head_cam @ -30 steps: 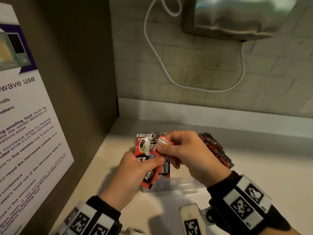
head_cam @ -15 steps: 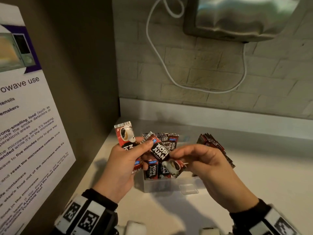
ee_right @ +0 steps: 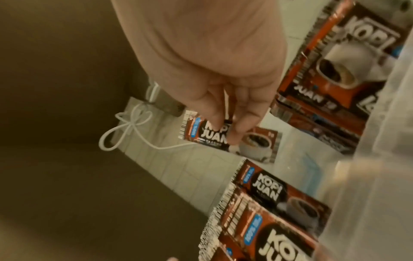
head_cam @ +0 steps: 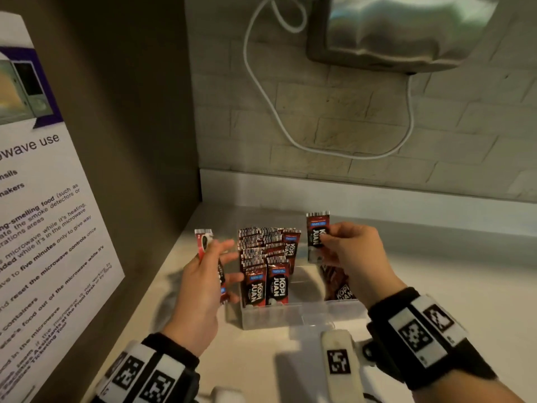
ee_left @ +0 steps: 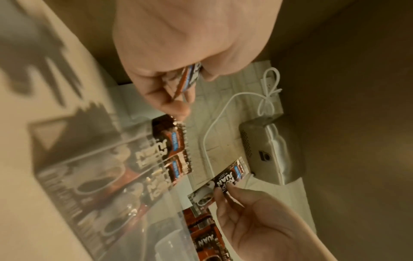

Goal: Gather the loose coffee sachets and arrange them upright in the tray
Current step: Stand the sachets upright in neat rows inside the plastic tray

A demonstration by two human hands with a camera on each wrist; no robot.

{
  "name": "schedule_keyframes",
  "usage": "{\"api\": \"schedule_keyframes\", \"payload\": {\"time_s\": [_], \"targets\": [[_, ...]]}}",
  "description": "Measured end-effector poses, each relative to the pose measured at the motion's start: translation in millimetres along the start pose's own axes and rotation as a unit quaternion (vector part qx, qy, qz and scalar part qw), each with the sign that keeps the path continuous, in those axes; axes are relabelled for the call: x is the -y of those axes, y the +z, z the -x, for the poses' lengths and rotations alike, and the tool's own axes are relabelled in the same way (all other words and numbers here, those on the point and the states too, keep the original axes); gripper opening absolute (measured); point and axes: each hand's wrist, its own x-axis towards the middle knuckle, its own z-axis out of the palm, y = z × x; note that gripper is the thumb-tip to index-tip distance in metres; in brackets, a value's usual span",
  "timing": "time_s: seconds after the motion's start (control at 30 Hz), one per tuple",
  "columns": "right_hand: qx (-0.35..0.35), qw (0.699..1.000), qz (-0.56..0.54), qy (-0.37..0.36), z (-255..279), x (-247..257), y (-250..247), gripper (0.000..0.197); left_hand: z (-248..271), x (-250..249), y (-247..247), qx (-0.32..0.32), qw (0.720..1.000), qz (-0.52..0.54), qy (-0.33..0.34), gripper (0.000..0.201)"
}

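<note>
1. Notice sheet (head_cam: 43, 228): fixed to the brown side panel at far left, printed with microwave instructions.
2. Left hand (head_cam: 203, 283): held palm inward just left of the tray, thumb up, fingers stretched toward the sachets in it. A red sachet (head_cam: 205, 242) is kept upright between thumb and palm; at least one more is seen against the palm in the left wrist view.
3. Tray (head_cam: 290, 317): clear plastic, set on the pale counter (head_cam: 465, 286) near the corner. Its left part is packed with upright sachets (head_cam: 266, 266); its right part holds a leaning stack (head_cam: 338, 283).
4. Single sachet (head_cam: 317, 235): held upright above the tray's right half, clear of the packed rows.
5. Right hand (head_cam: 353, 257): raised over the tray's right side, wrist lower than the fingers. The single sachet is pinched at its right edge between thumb and curled fingertips (ee_right: 232, 130).
6. White cable (head_cam: 261, 91): looped on the brick wall, beneath a steel unit (head_cam: 406, 30).
</note>
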Motion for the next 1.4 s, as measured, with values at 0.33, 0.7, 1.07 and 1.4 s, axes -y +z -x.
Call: {"api": "schedule_keyframes", "payload": {"time_s": [0.33,0.7,1.07,1.4], "targets": [[0.035,0.987,0.014,0.155,-26.3,-36.3,32.7,0.015,2.7,8.8,1.9,0.0,0.996,-0.02,-0.089,0.029],[0.019,0.987,-0.029,0.158,-36.8,-53.6,38.2,0.017,-1.3,15.5,0.7,0.004,0.995,-0.025,-0.094,0.032],[0.0,0.989,-0.028,0.143,-43.2,-60.6,40.0,0.023,-0.4,15.3,1.4,0.002,0.995,-0.036,-0.09,0.032],[-0.007,0.992,-0.012,0.125,-46.2,-65.8,40.6,0.024,4.6,11.2,2.9,0.002,0.995,-0.04,-0.093,0.032]]}}
